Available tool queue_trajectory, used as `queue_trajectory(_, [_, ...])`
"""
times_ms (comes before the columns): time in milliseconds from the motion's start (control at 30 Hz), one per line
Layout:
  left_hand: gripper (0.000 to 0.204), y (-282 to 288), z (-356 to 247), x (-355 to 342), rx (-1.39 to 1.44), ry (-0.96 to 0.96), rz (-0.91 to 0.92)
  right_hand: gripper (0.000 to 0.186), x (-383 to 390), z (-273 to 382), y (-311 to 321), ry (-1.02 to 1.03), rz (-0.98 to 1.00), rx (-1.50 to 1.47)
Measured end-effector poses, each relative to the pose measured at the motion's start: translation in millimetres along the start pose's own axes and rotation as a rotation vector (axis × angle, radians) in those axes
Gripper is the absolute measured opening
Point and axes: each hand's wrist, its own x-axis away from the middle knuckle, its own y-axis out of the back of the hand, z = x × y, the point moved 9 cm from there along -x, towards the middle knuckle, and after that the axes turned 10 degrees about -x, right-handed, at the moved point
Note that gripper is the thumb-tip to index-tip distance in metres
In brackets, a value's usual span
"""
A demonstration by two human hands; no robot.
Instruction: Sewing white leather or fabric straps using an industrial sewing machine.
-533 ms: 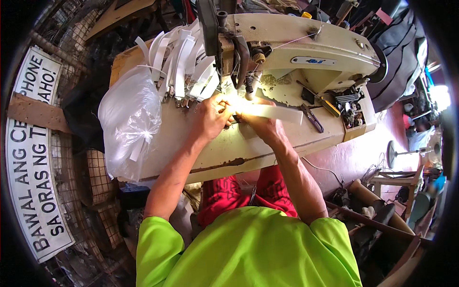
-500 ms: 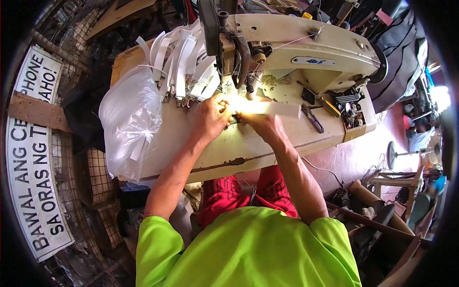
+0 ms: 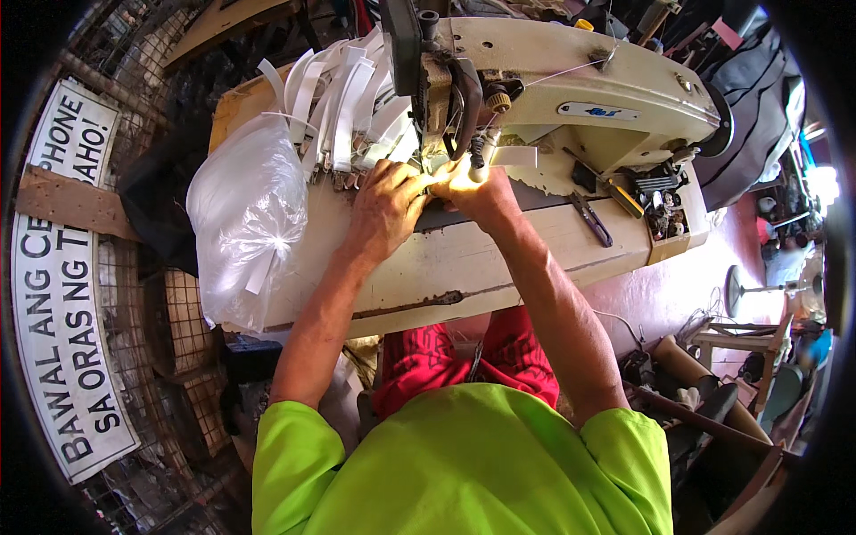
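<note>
Both my hands are together under the lit needle area of a cream sewing machine. A flat white strip sticks out to the right from behind my right hand, whose fingers are closed on it. My left hand is closed beside it, fingertips pinched close to the right hand's; what lies between them is hidden. Just behind the left hand, a bundle of white strips fans over the table. A puffed clear plastic bag stands left of that bundle.
On the sewing table, right of my hands, lie dark snips and a yellow-handled screwdriver. A small parts box sits at the right edge. Wire mesh with a lettered sign stands at the left.
Both hands have shifted slightly farther back, toward the needle. The white strip has moved back and left, with less of it showing. The view has shifted slightly.
</note>
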Motion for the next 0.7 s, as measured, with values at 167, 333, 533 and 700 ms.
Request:
queue_trajectory(167, [0.018, -6, 1, 0, 0.072, 0.008, 0.056, 0.017, 1, -9, 5, -0.284, 0.127, -0.173])
queue_trajectory(333, [0.024, -13, -2, 1, 0.056, -0.019, 0.117, 0.021, 9, -6, 14, -0.367, 0.151, -0.078])
queue_trajectory(533, [0.025, -12, -4, 1, 0.003, -0.08, 0.085, 0.022, 76, 29, 44, -0.231, 0.018, 0.199])
queue_trajectory(700, [0.026, -13, -6, 2, -0.037, -0.071, 0.118, 0.022, 77, 85, 9, 0.648, -0.052, 0.574])
